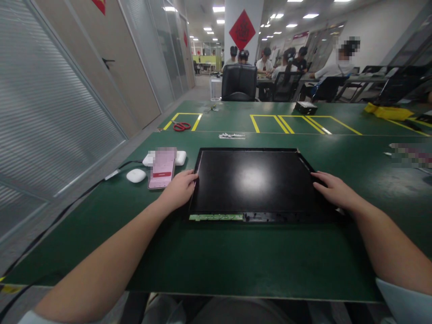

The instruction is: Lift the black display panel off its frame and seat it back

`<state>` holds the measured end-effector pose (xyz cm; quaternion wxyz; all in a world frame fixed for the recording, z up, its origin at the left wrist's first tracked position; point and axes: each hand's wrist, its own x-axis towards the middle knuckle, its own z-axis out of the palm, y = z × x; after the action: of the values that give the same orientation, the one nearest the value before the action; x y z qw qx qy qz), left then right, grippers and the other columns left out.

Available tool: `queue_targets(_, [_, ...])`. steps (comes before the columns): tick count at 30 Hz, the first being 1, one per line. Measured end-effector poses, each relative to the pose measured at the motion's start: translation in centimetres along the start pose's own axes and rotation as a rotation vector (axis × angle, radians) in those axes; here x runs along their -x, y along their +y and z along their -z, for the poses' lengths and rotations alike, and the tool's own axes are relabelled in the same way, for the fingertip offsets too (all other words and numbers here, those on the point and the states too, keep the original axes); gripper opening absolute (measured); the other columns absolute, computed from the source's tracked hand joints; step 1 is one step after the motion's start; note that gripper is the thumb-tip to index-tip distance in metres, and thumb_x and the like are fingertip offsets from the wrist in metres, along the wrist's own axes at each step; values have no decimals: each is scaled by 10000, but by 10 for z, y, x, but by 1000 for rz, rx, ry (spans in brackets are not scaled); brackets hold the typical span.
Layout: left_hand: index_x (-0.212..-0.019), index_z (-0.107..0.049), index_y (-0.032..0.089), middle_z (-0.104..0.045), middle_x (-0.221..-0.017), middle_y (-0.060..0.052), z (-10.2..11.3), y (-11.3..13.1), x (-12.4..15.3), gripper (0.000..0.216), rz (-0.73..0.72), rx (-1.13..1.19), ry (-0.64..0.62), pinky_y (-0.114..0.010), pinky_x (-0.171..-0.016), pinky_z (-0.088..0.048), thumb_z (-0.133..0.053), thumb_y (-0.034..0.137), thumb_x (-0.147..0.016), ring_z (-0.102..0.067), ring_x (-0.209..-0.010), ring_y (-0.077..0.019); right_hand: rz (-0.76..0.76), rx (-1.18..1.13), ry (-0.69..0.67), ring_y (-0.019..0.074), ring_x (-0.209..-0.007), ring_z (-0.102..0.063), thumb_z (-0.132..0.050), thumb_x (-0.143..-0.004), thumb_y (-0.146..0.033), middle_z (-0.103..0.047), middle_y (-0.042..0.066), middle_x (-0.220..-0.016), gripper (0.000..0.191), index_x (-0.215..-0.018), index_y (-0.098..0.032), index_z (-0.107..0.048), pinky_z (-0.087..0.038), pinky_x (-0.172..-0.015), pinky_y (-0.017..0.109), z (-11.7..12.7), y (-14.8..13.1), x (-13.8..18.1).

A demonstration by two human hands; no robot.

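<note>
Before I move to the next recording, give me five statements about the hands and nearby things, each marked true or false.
1. The left hand touches the black panel's left side. True.
2. The right hand holds the red-handled scissors. False: it is at the panel's right side; the scissors lie on the green table, beyond the panel.
3. The green strip is along the panel's far edge. False: it is along the left part of the near edge.
4. The phone is left of the panel. True.
5. The white rounded case sits on the panel. False: it is on the table, left of the phone.
</note>
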<state>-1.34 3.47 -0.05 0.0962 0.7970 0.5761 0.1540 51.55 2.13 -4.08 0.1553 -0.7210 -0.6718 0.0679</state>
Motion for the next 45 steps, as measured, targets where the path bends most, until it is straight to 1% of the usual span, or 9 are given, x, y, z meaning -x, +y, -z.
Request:
queue_targets(6, [-1207,-765,144,-652,-1423,-156,-3,-5,-3,459,-29,21,1,-520,-1184,-424,-419,214,-913,-585,-1342,-341,-23,-27,8,343,-1410,-523,-509,-883,-388,-622,143,-1452,509,-1326,-212,-688,-351,-1223,527,1,-3,1])
queue_targets(10, [-1211,-763,140,-650,-1411,-162,-5,-7,-4,471,-39,21,4,-511,-1170,-439,-409,199,-906,-592,-1324,-335,-23,-41,11,341,-1394,-542,-507,-874,-319,-657,133,-1409,483,-1307,-231,-700,-353,-1218,541,2,-3,-1])
queue_targets(15, [-1258,-742,138,-631,-1423,-163,-7,-9,-4,489,-33,1,-10,-499,-1171,-434,-394,210,-923,-571,-1346,-329,-51,-12,-26,333,-1415,-521,-476,-904,-276,-584,180,-1494,501,-1346,-144,-670,-335,-1231,485,5,-7,0])
queue_targets(22, [-1264,-702,94,-627,-1407,-196,-6,-7,-1,470,-28,12,-7,-490,-1169,-430,-385,233,-947,-570,-1340,-324,-70,-7,-75,356,-1454,-467,-439,-915,-288,-501,243,-1550,583,-1412,-33,-608,-288,-1252,474,8,-13,2])
queue_targets(26, [-1341,-626,128,-664,-1368,-174,-4,-4,0,458,-23,64,24,-532,-1146,-443,-451,231,-930,-594,-1308,-327,-97,-50,-68,342,-1456,-467,-463,-893,-299,-514,211,-1551,576,-1403,-83,-621,-277,-1258,453,8,-13,2])
queue_targets(30, [-1400,-573,102,-639,-1410,-196,-3,-2,1,499,12,97,24,-541,-1153,-434,-464,232,-931,-579,-1336,-342,-169,-147,-35,334,-1452,-472,-530,-843,-290,-538,148,-1542,505,-1310,-183,-690,-309,-1242,412,10,-14,3])
queue_targets(36, [-1396,-580,134,-643,-1413,-176,-4,-2,1,492,12,133,41,-541,-1162,-426,-477,205,-920,-580,-1340,-331,-235,-293,37,351,-1422,-499,-610,-755,-262,-594,100,-1488,459,-1192,-253,-751,-335,-1228,463,9,-13,4])
queue_targets(42, [-1389,-582,128,-646,-1402,-179,-4,-1,1,497,5,131,40,-525,-1158,-434,-480,190,-906,-583,-1337,-327,-174,-310,68,371,-1397,-528,-591,-763,-315,-617,73,-1453,467,-1204,-330,-745,-387,-1181,598,2,0,3])
queue_targets(45, [-1391,-578,115,-644,-1400,-187,-4,-1,0,497,6,123,37,-527,-1165,-426,-472,189,-910,-581,-1339,-327,-172,-273,42,374,-1423,-502,-567,-788,-326,-587,103,-1479,476,-1233,-310,-735,-413,-1173,582,1,1,3])
